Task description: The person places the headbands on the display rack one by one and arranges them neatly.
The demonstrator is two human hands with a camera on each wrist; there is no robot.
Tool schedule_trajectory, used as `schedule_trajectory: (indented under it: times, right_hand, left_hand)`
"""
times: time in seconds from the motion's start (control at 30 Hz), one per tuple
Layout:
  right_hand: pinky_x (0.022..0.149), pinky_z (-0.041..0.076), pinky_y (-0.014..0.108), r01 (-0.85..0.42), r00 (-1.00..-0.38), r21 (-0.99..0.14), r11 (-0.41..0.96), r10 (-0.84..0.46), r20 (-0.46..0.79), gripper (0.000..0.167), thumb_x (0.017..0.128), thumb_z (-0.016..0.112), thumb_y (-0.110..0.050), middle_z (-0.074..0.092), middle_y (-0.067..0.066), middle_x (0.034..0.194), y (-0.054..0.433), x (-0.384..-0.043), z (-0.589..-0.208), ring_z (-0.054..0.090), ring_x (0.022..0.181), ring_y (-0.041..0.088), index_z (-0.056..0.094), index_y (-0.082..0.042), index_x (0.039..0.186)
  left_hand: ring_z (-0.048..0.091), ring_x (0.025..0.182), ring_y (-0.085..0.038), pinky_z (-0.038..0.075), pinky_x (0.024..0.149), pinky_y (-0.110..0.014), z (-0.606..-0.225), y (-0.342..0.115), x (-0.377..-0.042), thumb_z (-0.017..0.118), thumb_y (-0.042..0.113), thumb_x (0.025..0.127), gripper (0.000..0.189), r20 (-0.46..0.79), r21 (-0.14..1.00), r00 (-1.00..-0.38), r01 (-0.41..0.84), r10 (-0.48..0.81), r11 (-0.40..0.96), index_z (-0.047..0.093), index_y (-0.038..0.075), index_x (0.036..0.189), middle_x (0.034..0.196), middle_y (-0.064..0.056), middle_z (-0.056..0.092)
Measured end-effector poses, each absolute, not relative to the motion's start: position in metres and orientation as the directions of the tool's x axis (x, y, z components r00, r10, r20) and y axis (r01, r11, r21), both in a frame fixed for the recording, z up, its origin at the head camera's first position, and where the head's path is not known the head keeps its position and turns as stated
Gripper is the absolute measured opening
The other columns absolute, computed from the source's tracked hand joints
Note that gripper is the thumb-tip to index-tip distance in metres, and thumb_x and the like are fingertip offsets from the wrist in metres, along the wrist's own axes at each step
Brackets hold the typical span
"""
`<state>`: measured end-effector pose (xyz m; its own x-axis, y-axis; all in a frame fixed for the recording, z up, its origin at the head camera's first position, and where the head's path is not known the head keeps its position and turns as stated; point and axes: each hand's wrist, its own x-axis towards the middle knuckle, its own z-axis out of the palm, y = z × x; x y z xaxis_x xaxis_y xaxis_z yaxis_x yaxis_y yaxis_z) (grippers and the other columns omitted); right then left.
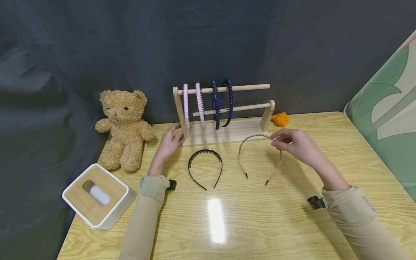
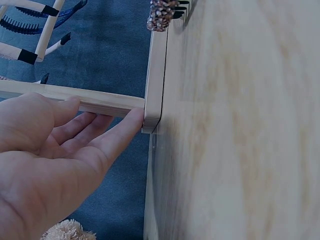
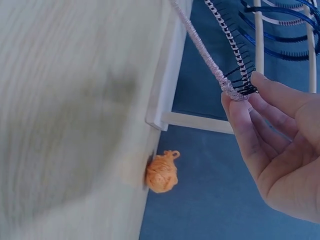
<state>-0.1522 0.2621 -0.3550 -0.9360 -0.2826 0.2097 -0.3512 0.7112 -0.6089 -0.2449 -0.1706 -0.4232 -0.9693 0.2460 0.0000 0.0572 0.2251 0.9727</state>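
A wooden headband rack (image 1: 227,133) stands at the back of the table. My left hand (image 1: 170,141) holds the lower part of its left post (image 2: 115,100), thumb close to the base. On the rack's upper rod hang two lilac headbands (image 1: 199,104) and two dark blue headbands (image 1: 229,103). My right hand (image 1: 297,144) pinches a thin pink glittery headband (image 1: 242,151) between thumb and fingers, in front of the rack's right end. Small comb teeth line its inside in the right wrist view (image 3: 205,50). A black toothed headband (image 1: 205,151) lies on the table between my hands.
A teddy bear (image 1: 125,130) sits at the back left, behind a white tissue box (image 1: 118,211) with a wooden lid. An orange yarn ball (image 1: 280,119) lies beside the rack's right end. A dark curtain (image 1: 208,43) hangs behind the table (image 1: 260,224).
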Motion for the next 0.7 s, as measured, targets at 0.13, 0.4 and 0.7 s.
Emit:
schedule_trajectory:
  times: [0.13,0.4,0.7]
  right_hand:
    - [0.061,0.051,0.014,-0.349,-0.937,-0.606,0.715,-0.264,0.228,0.013,0.096,0.082,-0.003,0.079,0.006,0.09,0.265,-0.15,-0.349,0.072,0.08,0.017,0.079,0.0,0.109]
    - [0.061,0.051,0.013,-0.32,-0.947,-0.613,0.722,-0.223,0.232,0.015,0.096,0.083,-0.006,0.079,0.008,0.09,0.265,-0.15,-0.341,0.069,0.077,0.005,0.079,0.0,0.11]
    - [0.058,0.05,0.013,-0.282,-0.953,-0.636,0.719,-0.134,0.271,0.017,0.094,0.086,-0.01,0.078,0.009,0.09,0.265,-0.146,-0.335,0.064,0.075,-0.001,0.081,-0.002,0.108]
  left_hand:
    - [0.052,0.141,-0.044,0.052,0.115,-0.042,-0.423,-0.17,-0.245,0.04,0.011,0.118,0.048,-0.003,0.971,-0.97,0.056,0.242,0.234,0.034,-0.003,0.164,0.162,-0.027,0.037]
    - [0.053,0.14,-0.043,0.053,0.114,-0.042,-0.425,-0.171,-0.246,0.041,0.01,0.118,0.047,0.0,0.971,-0.973,0.056,0.232,0.234,0.036,-0.003,0.163,0.161,-0.027,0.038]
    - [0.051,0.143,-0.043,0.052,0.115,-0.041,-0.425,-0.171,-0.247,0.04,0.012,0.118,0.048,-0.011,0.973,-0.971,0.044,0.239,0.227,0.035,-0.002,0.164,0.163,-0.027,0.036]
